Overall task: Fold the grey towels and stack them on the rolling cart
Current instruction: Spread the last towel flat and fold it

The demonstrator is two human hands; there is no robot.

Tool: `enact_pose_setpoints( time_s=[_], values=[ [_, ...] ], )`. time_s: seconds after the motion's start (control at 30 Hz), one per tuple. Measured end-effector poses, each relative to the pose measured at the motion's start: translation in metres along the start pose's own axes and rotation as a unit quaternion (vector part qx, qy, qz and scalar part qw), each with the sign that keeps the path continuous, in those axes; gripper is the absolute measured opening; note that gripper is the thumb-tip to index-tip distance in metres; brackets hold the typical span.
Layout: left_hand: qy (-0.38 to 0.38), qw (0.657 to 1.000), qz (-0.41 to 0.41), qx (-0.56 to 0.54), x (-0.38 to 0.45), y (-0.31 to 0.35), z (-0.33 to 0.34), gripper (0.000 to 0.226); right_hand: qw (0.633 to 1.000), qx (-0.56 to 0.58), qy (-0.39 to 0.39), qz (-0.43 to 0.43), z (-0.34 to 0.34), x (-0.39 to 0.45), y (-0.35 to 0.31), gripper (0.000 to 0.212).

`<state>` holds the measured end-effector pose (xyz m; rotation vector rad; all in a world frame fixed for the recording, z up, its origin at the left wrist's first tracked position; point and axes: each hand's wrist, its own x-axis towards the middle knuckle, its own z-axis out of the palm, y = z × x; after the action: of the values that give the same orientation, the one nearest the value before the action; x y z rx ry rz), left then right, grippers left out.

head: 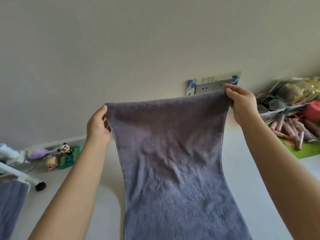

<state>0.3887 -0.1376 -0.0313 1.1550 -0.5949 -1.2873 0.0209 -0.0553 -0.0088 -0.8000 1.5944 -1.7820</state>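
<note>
A: Spreading step, I'd say; left hand (97,123) and right hand (241,103) each pinch a top corner of the grey towel (173,161), stretched taut between them, its length hanging below.

B: Next, bring those corners together evenly; the card (207,79) beyond the right hand carries print, unreadable.

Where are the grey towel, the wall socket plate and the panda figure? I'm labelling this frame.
grey towel (173,153): head view, middle of the hanging cloth.
wall socket plate (204,88): head view, left socket's face.
panda figure (65,148): head view, its head.
</note>
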Motion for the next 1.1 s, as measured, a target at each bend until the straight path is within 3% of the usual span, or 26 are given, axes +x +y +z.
enact_pose_setpoints(
  time_s=[0.17,0.27,0.33,0.37,0.43,0.5,0.53,0.73,0.8,0.9,0.97,1.03,1.1],
  values=[
    [-0.094,0.994,0.039,-0.03,0.011,-0.002,0.002,0.041,0.998,0.002,-0.041,0.038,0.012,0.014,0.003,0.023],
    [-0.091,0.992,0.081,0.024,0.023,-0.002,0.005,0.018,0.999,0.026,-0.034,0.031,0.023,0.03,0.007,0.03],
    [-0.073,0.99,0.098,0.071,0.04,-0.005,0.011,0.025,0.996,0.006,-0.081,0.023,0.031,0.045,0.012,0.039],
    [-0.059,0.987,0.101,0.113,0.048,-0.008,0.014,0.03,0.992,-0.027,-0.121,0.023,0.038,0.053,0.016,0.045],
    [-0.034,0.967,0.083,0.239,0.059,-0.02,0.019,0.044,0.955,-0.235,-0.178,-0.013,0.049,0.064,0.029,0.058],
    [-0.001,0.935,0.055,0.35,0.057,-0.041,0.016,0.054,0.867,-0.468,-0.166,-0.05,0.054,0.064,0.049,0.064],
    [0.005,0.918,0.058,0.393,0.049,-0.054,0.013,0.056,0.836,-0.521,-0.163,-0.059,0.055,0.057,0.061,0.063],
    [-0.094,0.81,0.087,0.572,-0.031,-0.15,-0.034,0.042,0.758,-0.585,-0.287,-0.029,0.029,-0.043,0.148,0.043],
    [-0.145,0.748,0.109,0.639,-0.056,-0.182,-0.051,0.043,0.736,-0.601,-0.312,-0.017,0.016,-0.077,0.172,0.047],
    [-0.235,0.61,0.109,0.749,-0.09,-0.221,-0.086,0.06,0.704,-0.632,-0.322,-0.023,-0.012,-0.127,0.211,0.056],
    [-0.256,0.552,0.155,0.779,-0.107,-0.235,-0.11,0.073,0.695,-0.645,-0.312,-0.051,-0.035,-0.155,0.227,0.059],
    [-0.254,0.538,0.178,0.784,-0.119,-0.236,-0.122,0.079,0.693,-0.652,-0.304,-0.051,-0.052,-0.172,0.232,0.06],
    [-0.264,0.555,0.209,0.761,-0.128,-0.236,-0.126,0.075,0.693,-0.654,-0.3,-0.036,-0.063,-0.181,0.23,0.059]
  ],
)
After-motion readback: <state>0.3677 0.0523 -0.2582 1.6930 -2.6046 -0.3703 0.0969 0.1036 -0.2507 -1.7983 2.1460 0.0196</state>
